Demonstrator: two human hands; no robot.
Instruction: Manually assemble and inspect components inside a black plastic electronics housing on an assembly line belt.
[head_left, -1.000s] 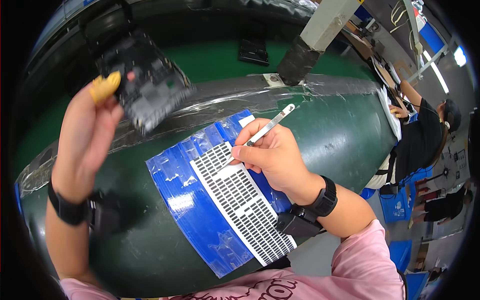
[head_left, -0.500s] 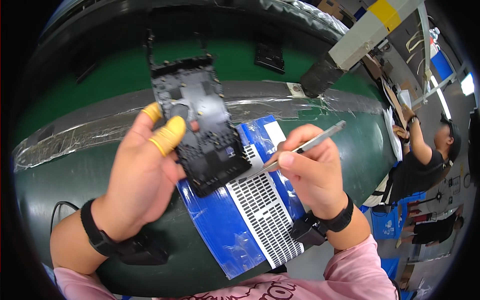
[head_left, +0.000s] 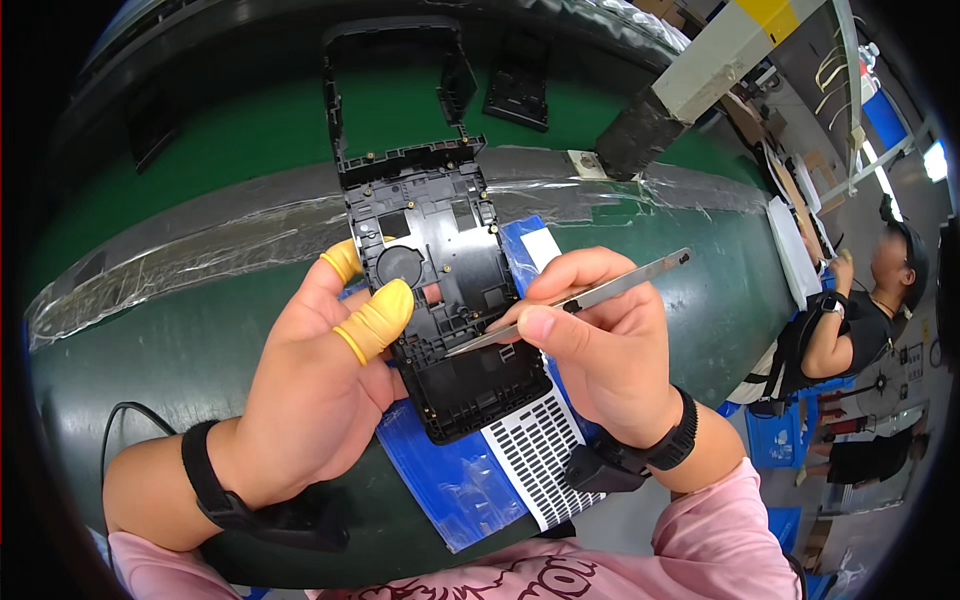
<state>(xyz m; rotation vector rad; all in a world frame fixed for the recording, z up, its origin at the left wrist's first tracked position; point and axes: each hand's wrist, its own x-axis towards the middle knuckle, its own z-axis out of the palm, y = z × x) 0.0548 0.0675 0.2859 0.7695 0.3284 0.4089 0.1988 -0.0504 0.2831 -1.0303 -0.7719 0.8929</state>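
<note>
My left hand point(head_left: 315, 375) grips the black housing point(head_left: 462, 250) by its left edge, centre frame; my right hand point(head_left: 612, 345) pinches the tweezers point(head_left: 635, 281) over it. Steady housing, light tips serve best; whether they carry anything, I can't tell.

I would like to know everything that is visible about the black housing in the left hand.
The black housing looks like moulded plastic, with ribs, openings, a circular area and small brass-coloured dots. An open rectangular frame forms its far end. It is held with its detailed side facing the camera, partly covering the blue board and white patterned sheet. The left hand grips its left edge, the thumb in a yellow cover over its face. The tweezers point at its near part; contact is unclear.
</note>
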